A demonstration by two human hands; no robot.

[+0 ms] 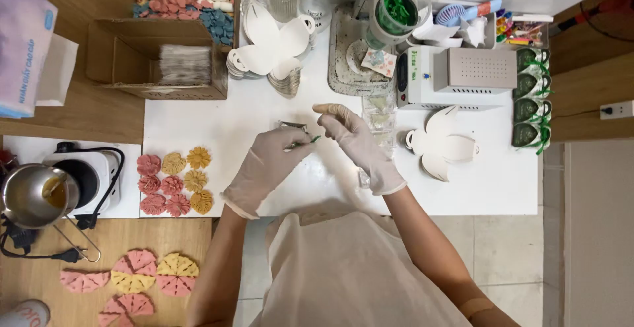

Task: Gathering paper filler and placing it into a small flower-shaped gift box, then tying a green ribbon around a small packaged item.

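Over a white table (pixel 317 188), the gloved left hand (pixel 264 168) pinches what looks like small metal tweezers (pixel 295 128). The right hand (pixel 356 143), fingers curled narrow, meets it just beside the tweezers. Pink and yellow flower shapes (pixel 175 182) lie well apart.

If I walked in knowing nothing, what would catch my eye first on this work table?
Most likely the two gloved hands meeting at the middle of the white table: the left hand and right hand pinch a small green-tipped piece between them. Next, the pink and yellow flower shapes in rows at the table's left end. Then the white petal-shaped cutout lying to the right.
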